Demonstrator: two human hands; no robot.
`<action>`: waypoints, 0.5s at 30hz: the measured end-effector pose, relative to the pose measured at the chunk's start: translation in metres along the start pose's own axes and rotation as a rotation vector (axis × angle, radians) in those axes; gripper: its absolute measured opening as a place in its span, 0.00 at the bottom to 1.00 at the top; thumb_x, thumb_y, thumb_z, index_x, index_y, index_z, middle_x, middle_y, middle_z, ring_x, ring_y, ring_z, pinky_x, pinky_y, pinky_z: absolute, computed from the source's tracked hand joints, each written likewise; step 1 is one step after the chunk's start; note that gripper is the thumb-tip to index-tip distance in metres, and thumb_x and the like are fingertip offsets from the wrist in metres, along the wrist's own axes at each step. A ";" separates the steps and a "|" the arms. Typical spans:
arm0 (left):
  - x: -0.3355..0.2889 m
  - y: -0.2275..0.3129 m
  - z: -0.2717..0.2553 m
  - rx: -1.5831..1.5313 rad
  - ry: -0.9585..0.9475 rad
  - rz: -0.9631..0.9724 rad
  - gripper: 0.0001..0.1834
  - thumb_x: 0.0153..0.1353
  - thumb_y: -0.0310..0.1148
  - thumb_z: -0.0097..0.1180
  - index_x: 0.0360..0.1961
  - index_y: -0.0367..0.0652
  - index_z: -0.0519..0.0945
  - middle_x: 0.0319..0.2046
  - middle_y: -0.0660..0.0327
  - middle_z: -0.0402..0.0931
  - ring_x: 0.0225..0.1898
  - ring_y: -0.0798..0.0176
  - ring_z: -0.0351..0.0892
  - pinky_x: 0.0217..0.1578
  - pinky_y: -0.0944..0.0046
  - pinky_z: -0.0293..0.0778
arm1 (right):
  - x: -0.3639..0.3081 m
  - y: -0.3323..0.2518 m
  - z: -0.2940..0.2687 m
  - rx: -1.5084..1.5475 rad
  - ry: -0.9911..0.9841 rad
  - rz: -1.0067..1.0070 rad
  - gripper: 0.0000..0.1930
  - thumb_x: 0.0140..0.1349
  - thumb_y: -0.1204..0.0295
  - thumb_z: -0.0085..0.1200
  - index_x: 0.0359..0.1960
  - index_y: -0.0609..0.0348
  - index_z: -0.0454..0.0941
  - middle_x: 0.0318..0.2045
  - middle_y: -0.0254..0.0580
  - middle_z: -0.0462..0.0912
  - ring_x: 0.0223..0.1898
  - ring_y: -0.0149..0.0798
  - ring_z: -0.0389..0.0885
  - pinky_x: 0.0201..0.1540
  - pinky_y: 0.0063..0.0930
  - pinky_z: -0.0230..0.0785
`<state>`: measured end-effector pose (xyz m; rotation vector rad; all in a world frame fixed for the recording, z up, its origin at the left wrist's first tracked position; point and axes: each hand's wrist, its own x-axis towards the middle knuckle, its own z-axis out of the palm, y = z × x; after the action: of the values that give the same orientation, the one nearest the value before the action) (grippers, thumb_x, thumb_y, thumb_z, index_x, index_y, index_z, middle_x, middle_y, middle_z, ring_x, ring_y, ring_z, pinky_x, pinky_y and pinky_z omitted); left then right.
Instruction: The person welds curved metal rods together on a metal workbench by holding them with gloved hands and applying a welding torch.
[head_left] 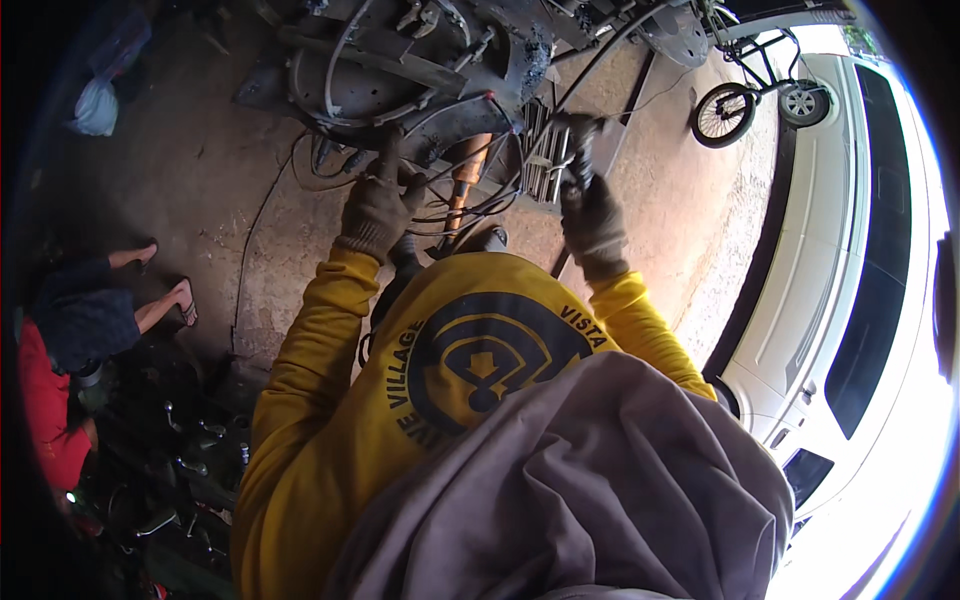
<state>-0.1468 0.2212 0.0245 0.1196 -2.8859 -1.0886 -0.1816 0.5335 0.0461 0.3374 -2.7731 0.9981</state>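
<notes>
Both my hands wear dark knitted work gloves. My right hand (594, 220) is closed around the handle of a hammer (581, 160), its dark head pointing up and away from me. My left hand (380, 205) has its index finger stretched up against the lower edge of a dark metal vehicle frame (440, 128), with the thumb apart. Cables and hoses hang in loops from this frame. Below it, between my hands, an orange tube (467, 170) stands slanted. Beside the hammer lies a bundle of thin metal bars (543, 165).
A white van (800, 290) stands along the right, with a small bicycle (740, 100) near its far end. On the left, a person in a red top (50, 410) sits close by. Several dark metal parts (185, 465) lie lower left. A pale plastic bag (96, 108) is far left.
</notes>
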 end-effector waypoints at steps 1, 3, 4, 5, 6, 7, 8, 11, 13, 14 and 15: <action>-0.002 -0.003 0.001 0.043 0.028 0.039 0.47 0.61 0.43 0.64 0.76 0.51 0.51 0.41 0.52 0.82 0.39 0.49 0.85 0.38 0.53 0.80 | -0.012 0.003 0.003 0.032 -0.127 0.168 0.18 0.69 0.59 0.54 0.52 0.57 0.75 0.32 0.48 0.81 0.33 0.47 0.81 0.34 0.39 0.73; -0.004 0.008 -0.005 0.087 -0.016 0.010 0.49 0.60 0.42 0.65 0.76 0.49 0.50 0.50 0.48 0.78 0.45 0.46 0.83 0.42 0.53 0.80 | -0.023 -0.007 0.005 -0.065 -0.269 0.342 0.19 0.66 0.58 0.56 0.51 0.55 0.74 0.39 0.56 0.83 0.40 0.62 0.82 0.39 0.51 0.74; -0.006 0.012 -0.007 0.133 -0.043 -0.021 0.50 0.59 0.42 0.67 0.76 0.47 0.50 0.60 0.43 0.73 0.52 0.42 0.81 0.47 0.54 0.80 | -0.023 -0.012 0.007 -0.168 -0.291 0.337 0.19 0.65 0.57 0.57 0.51 0.55 0.74 0.40 0.55 0.83 0.39 0.61 0.82 0.39 0.51 0.74; -0.006 0.012 -0.006 0.131 -0.051 -0.014 0.50 0.59 0.42 0.67 0.76 0.47 0.50 0.60 0.43 0.73 0.52 0.42 0.81 0.47 0.54 0.80 | -0.022 -0.010 0.009 -0.170 -0.286 0.346 0.19 0.65 0.57 0.57 0.51 0.55 0.74 0.40 0.55 0.83 0.39 0.61 0.82 0.39 0.51 0.74; -0.005 0.009 -0.006 0.134 0.023 0.052 0.50 0.59 0.44 0.66 0.76 0.50 0.50 0.55 0.46 0.77 0.46 0.45 0.83 0.42 0.54 0.80 | -0.018 -0.005 0.013 -0.137 -0.320 0.215 0.18 0.65 0.57 0.56 0.50 0.55 0.75 0.38 0.54 0.83 0.38 0.61 0.83 0.39 0.51 0.75; -0.005 0.009 -0.006 0.137 0.098 0.116 0.49 0.60 0.46 0.65 0.76 0.52 0.50 0.50 0.49 0.80 0.41 0.48 0.84 0.38 0.55 0.81 | -0.016 -0.001 0.016 -0.104 -0.353 0.081 0.18 0.65 0.57 0.56 0.50 0.54 0.75 0.36 0.53 0.84 0.37 0.60 0.83 0.38 0.50 0.75; -0.003 0.010 -0.006 0.138 0.096 0.118 0.49 0.60 0.46 0.65 0.76 0.52 0.50 0.50 0.49 0.80 0.41 0.48 0.84 0.38 0.55 0.81 | -0.016 0.005 0.022 -0.102 -0.353 0.083 0.18 0.65 0.57 0.56 0.50 0.54 0.75 0.36 0.53 0.84 0.37 0.60 0.83 0.38 0.50 0.75; -0.003 0.013 -0.009 0.215 0.020 0.029 0.49 0.59 0.46 0.64 0.76 0.52 0.50 0.53 0.47 0.79 0.40 0.48 0.85 0.36 0.56 0.81 | -0.016 0.006 0.034 -0.166 -0.143 -0.047 0.16 0.65 0.59 0.56 0.49 0.54 0.76 0.34 0.51 0.83 0.37 0.60 0.82 0.38 0.50 0.74; -0.005 0.014 -0.010 0.235 0.090 0.097 0.47 0.61 0.46 0.63 0.76 0.52 0.51 0.48 0.47 0.80 0.38 0.47 0.85 0.35 0.56 0.81 | -0.007 -0.010 0.026 -0.090 -0.122 0.024 0.15 0.65 0.60 0.56 0.49 0.54 0.76 0.36 0.50 0.83 0.38 0.59 0.82 0.37 0.50 0.74; -0.004 0.020 -0.012 0.233 0.091 0.097 0.47 0.61 0.46 0.63 0.76 0.52 0.51 0.48 0.47 0.80 0.38 0.47 0.85 0.35 0.56 0.81 | -0.007 -0.006 0.027 -0.092 -0.122 0.024 0.15 0.65 0.60 0.56 0.49 0.54 0.76 0.36 0.50 0.83 0.38 0.59 0.82 0.37 0.50 0.74; -0.004 0.029 -0.016 0.266 0.021 0.019 0.47 0.61 0.46 0.62 0.76 0.51 0.51 0.45 0.47 0.81 0.37 0.46 0.85 0.35 0.55 0.81 | -0.005 0.001 0.030 -0.127 -0.173 0.039 0.15 0.65 0.60 0.55 0.48 0.54 0.77 0.37 0.50 0.83 0.38 0.58 0.82 0.37 0.49 0.74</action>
<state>-0.1436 0.2322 0.0554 0.1128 -2.9900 -0.6909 -0.1798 0.5153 0.0217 0.3692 -2.9921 0.8323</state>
